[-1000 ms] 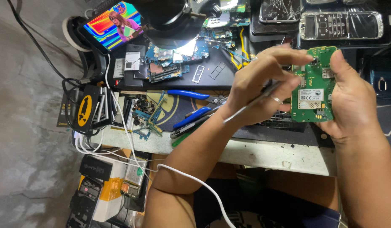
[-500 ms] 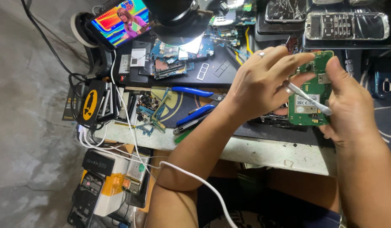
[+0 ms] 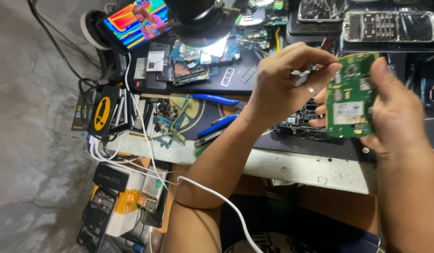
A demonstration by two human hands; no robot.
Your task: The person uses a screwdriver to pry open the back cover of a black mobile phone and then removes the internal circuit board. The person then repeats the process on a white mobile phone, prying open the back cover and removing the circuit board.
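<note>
A: What's hard to read here?

B: The small silvery piece (image 3: 305, 76) pinched in the left hand (image 3: 282, 84). Too tiny and blurred to tell what it is. The right hand (image 3: 395, 112) is blurred too, and its forearm is cut off at the frame edge. The dark lamp or scope head (image 3: 198, 18) is cropped at the top.

A: Hand poses?

B: Left arm bent, reaching up across the workbench (image 3: 292, 164); thumb and fingertips together, clamped on that silvery piece, ring on 1 finger. Right hand holds the green circuit board (image 3: 350, 96) upright above the bench, thumb on its right edge, fingers behind, closed on it.

A: Change from 0.5 s ago?

B: The white stick tool lying across the board is gone from view. The board is raised higher, and the left hand has pulled off it, now just beside its top left corner. Blue-handled pliers (image 3: 217, 99) and the lit phone screen (image 3: 135, 21) are unmoved.
</note>
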